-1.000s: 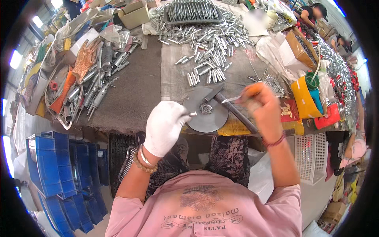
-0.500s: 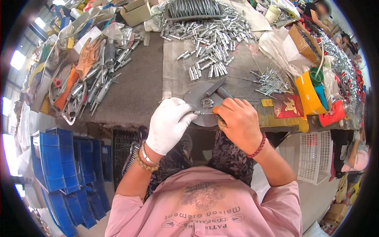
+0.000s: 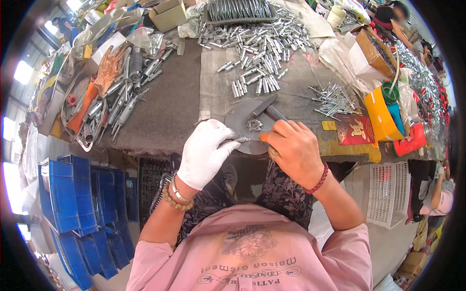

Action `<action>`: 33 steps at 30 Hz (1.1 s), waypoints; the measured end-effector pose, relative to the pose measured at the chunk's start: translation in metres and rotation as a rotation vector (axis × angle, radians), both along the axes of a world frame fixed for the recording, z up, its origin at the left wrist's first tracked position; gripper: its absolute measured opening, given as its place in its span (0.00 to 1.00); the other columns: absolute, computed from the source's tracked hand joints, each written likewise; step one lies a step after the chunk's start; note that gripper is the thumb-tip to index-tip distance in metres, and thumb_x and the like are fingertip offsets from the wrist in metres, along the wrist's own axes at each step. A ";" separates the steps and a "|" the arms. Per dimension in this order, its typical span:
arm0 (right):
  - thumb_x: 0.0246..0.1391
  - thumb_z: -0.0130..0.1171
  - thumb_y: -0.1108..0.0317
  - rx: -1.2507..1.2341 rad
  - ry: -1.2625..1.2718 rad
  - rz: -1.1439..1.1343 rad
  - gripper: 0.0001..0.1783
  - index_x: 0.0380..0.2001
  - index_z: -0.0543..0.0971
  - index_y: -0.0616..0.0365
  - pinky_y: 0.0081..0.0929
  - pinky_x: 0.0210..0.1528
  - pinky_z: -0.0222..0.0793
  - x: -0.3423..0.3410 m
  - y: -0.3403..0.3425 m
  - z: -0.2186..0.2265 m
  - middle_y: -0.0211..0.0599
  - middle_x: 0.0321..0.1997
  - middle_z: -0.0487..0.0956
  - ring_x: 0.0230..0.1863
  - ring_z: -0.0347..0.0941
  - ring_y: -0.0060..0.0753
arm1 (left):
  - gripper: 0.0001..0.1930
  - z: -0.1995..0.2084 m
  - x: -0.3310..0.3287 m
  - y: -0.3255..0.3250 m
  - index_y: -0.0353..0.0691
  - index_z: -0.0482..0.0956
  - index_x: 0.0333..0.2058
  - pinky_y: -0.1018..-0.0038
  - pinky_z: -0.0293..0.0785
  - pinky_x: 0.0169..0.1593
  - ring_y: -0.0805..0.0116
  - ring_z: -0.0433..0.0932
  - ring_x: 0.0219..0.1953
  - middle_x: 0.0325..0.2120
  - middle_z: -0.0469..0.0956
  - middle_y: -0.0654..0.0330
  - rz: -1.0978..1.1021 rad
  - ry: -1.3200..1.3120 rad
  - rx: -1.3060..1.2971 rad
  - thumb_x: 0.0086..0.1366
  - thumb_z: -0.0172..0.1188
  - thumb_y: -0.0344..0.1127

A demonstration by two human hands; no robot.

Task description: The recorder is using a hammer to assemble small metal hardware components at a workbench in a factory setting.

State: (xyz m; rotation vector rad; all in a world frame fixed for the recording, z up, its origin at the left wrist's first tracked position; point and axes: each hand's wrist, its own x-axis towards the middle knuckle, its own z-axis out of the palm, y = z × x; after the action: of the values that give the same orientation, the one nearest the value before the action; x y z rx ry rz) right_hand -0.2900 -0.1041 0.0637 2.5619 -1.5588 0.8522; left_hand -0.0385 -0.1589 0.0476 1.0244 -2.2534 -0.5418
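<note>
My left hand (image 3: 205,154), in a white glove, pinches a small silver metal sleeve (image 3: 242,139) over the near part of a round grey plate (image 3: 235,115). Bare and facing it, my right hand (image 3: 294,151) is closed on a thin metal rod (image 3: 254,140) that runs toward the sleeve. Whether the rod's tip is inside the sleeve is too small to tell. On the plate sits a rough metal lump (image 3: 254,125), and a dark hammer-like tool (image 3: 265,105) lies behind it, its handle partly behind my right hand.
Silver sleeves (image 3: 262,60) are heaped beyond the plate, below a dark tray (image 3: 238,20) of more metal parts. Thin rods (image 3: 335,101) lie to the right, near a red card (image 3: 355,130) and yellow container (image 3: 383,114). Tools and an orange glove (image 3: 108,72) crowd the left.
My left hand has tilted slightly and shifted a little to the left, and less of the sleeve shows between my hands. My right hand stays nearly in place.
</note>
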 end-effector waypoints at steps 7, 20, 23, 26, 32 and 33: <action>0.48 0.69 0.74 -0.036 0.004 0.039 0.12 0.38 0.87 0.50 0.39 0.47 0.74 -0.004 -0.007 -0.004 0.30 0.37 0.76 0.42 0.78 0.38 | 0.08 -0.009 -0.003 0.001 0.41 0.90 0.40 0.62 0.76 0.51 0.54 0.81 0.43 0.35 0.83 0.58 0.025 0.038 -0.063 0.61 0.73 0.30; 0.50 0.68 0.74 -0.111 -0.083 -0.026 0.13 0.40 0.88 0.48 0.40 0.48 0.77 -0.015 -0.018 -0.011 0.31 0.39 0.80 0.44 0.81 0.40 | 0.08 -0.012 -0.007 0.004 0.43 0.90 0.40 0.61 0.78 0.48 0.53 0.81 0.42 0.35 0.82 0.58 0.037 0.083 -0.115 0.61 0.73 0.32; 0.48 0.70 0.76 -0.121 -0.121 -0.266 0.17 0.44 0.87 0.51 0.43 0.49 0.81 -0.062 -0.032 -0.010 0.38 0.40 0.83 0.46 0.83 0.47 | 0.08 -0.009 -0.007 0.007 0.43 0.90 0.40 0.61 0.78 0.47 0.53 0.81 0.42 0.34 0.82 0.58 0.050 0.092 -0.108 0.61 0.74 0.31; 0.50 0.72 0.74 -0.063 -0.022 -0.488 0.16 0.44 0.87 0.52 0.45 0.56 0.77 -0.108 -0.045 -0.013 0.37 0.42 0.83 0.52 0.80 0.50 | 0.08 -0.011 -0.010 0.006 0.43 0.90 0.39 0.61 0.78 0.47 0.53 0.81 0.41 0.34 0.83 0.58 0.042 0.136 -0.147 0.60 0.75 0.31; 0.48 0.76 0.69 0.009 0.122 -0.522 0.11 0.37 0.86 0.54 0.46 0.55 0.76 -0.135 -0.045 -0.010 0.36 0.41 0.84 0.51 0.78 0.49 | 0.10 -0.012 -0.008 0.008 0.39 0.90 0.41 0.62 0.78 0.50 0.54 0.81 0.44 0.37 0.82 0.56 0.051 0.112 -0.103 0.60 0.75 0.28; 0.48 0.76 0.69 0.021 0.140 -0.522 0.10 0.34 0.86 0.55 0.46 0.54 0.76 -0.135 -0.044 -0.006 0.36 0.41 0.84 0.50 0.78 0.49 | 0.09 -0.011 -0.009 0.007 0.39 0.90 0.41 0.62 0.78 0.50 0.53 0.81 0.45 0.37 0.82 0.56 0.050 0.107 -0.112 0.60 0.75 0.27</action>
State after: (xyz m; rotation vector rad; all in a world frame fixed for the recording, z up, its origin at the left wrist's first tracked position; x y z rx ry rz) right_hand -0.4255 -0.1478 0.0580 2.0060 -2.0475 0.5833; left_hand -0.0472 -0.1515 0.0361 0.9702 -2.1332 -0.4330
